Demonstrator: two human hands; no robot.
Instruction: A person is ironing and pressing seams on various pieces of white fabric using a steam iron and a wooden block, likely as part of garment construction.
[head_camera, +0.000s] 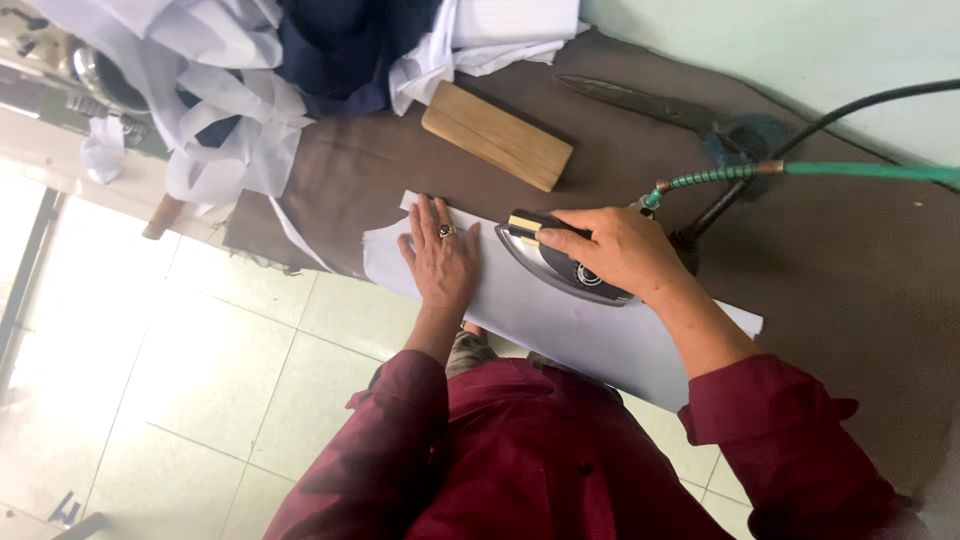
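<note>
Heaps of white and dark cloth lie piled at the far left of the brown padded board, with a wooden block just beyond the work. Nearer, the left hand lies open and flat, pinning the left end of a pale cloth piece, while the right hand is closed round the handle of the iron, which sits on the cloth's middle. Pressing looks partly done, I judge: the stretch to the right, toward the green hose and scissors, lies flat but is not under the iron.

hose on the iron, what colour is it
Green hose, clearest in the head view, running to the iron under the right hand.
</note>
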